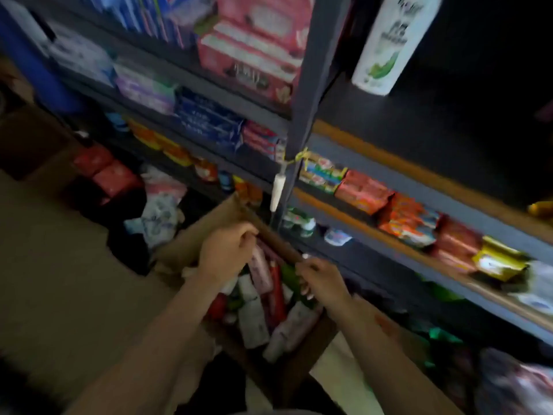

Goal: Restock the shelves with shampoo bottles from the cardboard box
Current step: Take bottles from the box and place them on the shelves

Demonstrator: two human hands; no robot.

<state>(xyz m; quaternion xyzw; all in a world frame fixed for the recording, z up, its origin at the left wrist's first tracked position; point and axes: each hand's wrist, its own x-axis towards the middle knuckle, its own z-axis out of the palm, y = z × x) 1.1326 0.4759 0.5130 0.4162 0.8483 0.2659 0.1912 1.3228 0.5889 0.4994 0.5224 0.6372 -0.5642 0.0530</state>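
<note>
Both hands reach into a cardboard box (pixel 209 232) of shampoo bottles (pixel 254 322) beside the store shelves (pixel 302 94).
The left hand (pixel 226 250) and right hand (pixel 321 280) curl, apparently gripping the box's far flap; one white bottle (pixel 389 40) stands shelved.

Both hands (pixel 226 250) (pixel 321 280) grip cardboard box (pixel 209 232) flap edge.

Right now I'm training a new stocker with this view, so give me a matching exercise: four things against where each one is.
Things:
1. white shampoo bottle
2. cardboard box
3. pink packages
4. left hand

Places:
A. on the floor in front of the shelves
B. upper shelf, left of the post
C. gripping the box's far flap
D. standing on the dark upper shelf, right of the post

Pairs: 1-D, 2-A, 3-B, 4-C
</note>
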